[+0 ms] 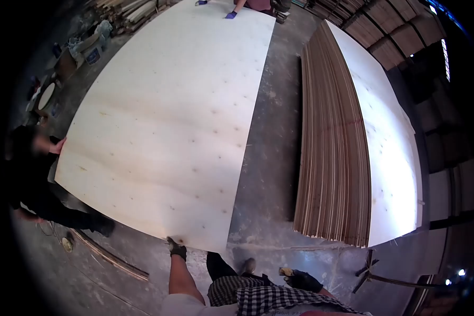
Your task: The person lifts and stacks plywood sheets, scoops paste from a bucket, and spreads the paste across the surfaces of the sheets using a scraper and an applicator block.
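A large pale wooden sheet [163,121] with small dark knots fills the left and middle of the view. My left hand [177,249], in a dark glove, has its fingers on the sheet's near edge. To the right, my right hand [304,280], also in a dark glove, is closed around a small yellowish object [286,272], away from the sheet. What that object is cannot be made out.
A tall stack of thin sheets [334,142] stands at the right. A co-worker in dark clothes [31,179] touches the sheet's left edge. Another person's gloved hand [230,15] rests at its far edge. Wood strips [110,255] lie on the floor.
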Motion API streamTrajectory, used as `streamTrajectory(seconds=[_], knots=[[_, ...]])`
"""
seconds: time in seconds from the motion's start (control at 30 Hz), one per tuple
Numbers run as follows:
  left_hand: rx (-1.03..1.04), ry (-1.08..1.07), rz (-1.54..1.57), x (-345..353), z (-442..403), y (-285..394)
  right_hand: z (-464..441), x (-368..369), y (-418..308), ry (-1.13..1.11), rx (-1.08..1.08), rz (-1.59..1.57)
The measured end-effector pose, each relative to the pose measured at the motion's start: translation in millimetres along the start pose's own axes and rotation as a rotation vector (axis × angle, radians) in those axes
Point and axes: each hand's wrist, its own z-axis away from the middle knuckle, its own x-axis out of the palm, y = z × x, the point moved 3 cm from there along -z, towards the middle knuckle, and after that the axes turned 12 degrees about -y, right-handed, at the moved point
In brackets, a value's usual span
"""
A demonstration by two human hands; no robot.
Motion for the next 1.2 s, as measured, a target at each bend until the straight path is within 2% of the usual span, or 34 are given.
streamTrajectory(seconds=[0.03, 0.07, 0.1, 0.17, 0.2, 0.3, 0.33, 0.37, 0.5, 0.57, 0.6, 0.63, 0.67, 0.7, 0.73, 0.77, 0.83, 0.87, 0.9, 0.93, 0.97, 1.03, 1.07, 1.13, 1.17, 1.2], knots=[[-0.053, 0.040, 0.014, 1, 1, 3, 0, -21, 2, -0.039, 0.020, -0.029], [0.143, 0.025, 0.000, 36, 42, 12, -3, -55, 5, -0.082, 0.039, -0.055], [0.012, 0.020, -0.014, 30, 38, 14, -10, -77, 1, -0.129, 0.057, -0.076], [0.143, 0.024, -0.073, 33, 36, 17, 0, -69, -26, -0.095, 0.059, -0.022], [0.150, 0.075, -0.079, 39, 41, 22, 5, -68, -38, -0.074, 0.061, 0.003], [0.170, 0.230, -0.079, 46, 63, 22, 0, -133, -61, -0.216, 0.114, -0.037], [0.186, 0.276, -0.069, 50, 71, 22, -3, -156, -73, -0.112, 0.091, 0.055], [0.204, 0.317, -0.052, 54, 74, 21, -3, -168, -87, -0.159, 0.074, 0.143], [0.140, 0.229, -0.173, 73, 74, -8, 11, -184, -148, -0.175, 0.008, 0.321], [0.175, 0.408, -0.081, 121, 96, -59, 26, -203, -180, -0.194, 0.011, 0.139], [0.178, 0.184, -0.100, 145, 103, -86, 32, -204, -192, -0.215, 0.022, 0.074], [0.070, 0.172, -0.168, 181, 130, -109, 36, -208, -200, -0.183, 0.025, 0.067], [0.225, -0.115, -0.001, 151, 40, -149, 39, -210, -207, -0.152, 0.026, 0.059], [0.142, -0.046, 0.000, 188, 61, -177, 42, -216, -212, -0.115, 0.027, 0.051], [0.101, -0.147, -0.180, 154, -17, -215, 32, -245, -211, -0.122, 0.018, 0.091], [0.064, -0.183, 0.053, 180, -16, -249, 35, -250, -212, -0.154, 0.006, 0.191], [0.013, -0.420, 0.446, 226, -17, -301, 38, -253, -213, -0.216, -0.010, 0.393], [-0.019, -0.501, 0.551, 246, -20, -326, 40, -248, -214, -0.195, -0.022, 0.558], [-0.034, -0.483, 0.523, 250, -36, -354, 46, -236, -212, -0.179, -0.028, 0.722], [-0.144, -0.158, 0.448, 306, 54, -344, 48, -237, -210, -0.193, 0.010, 0.663], [-0.284, -0.377, 0.701, 293, -2, -383, 50, -236, -208, -0.204, 0.049, 0.605], [-0.048, 0.198, 1.829, 317, 28, -370, 50, -248, -197, -0.253, 0.170, 0.031], [-0.095, 0.058, 1.609, 317, 36, -370, 51, -247, -195, -0.305, 0.190, -0.118], [-0.101, -0.200, 1.165, 301, 37, -359, 43, -258, -192, -0.176, 0.062, 0.667], [-0.050, -0.289, 0.958, 293, 38, -346, 34, -263, -188, -0.139, -0.002, 0.672], [-0.030, -0.349, 0.009, 280, 31, -325, 26, -265, -184, -0.102, -0.067, 0.679]])
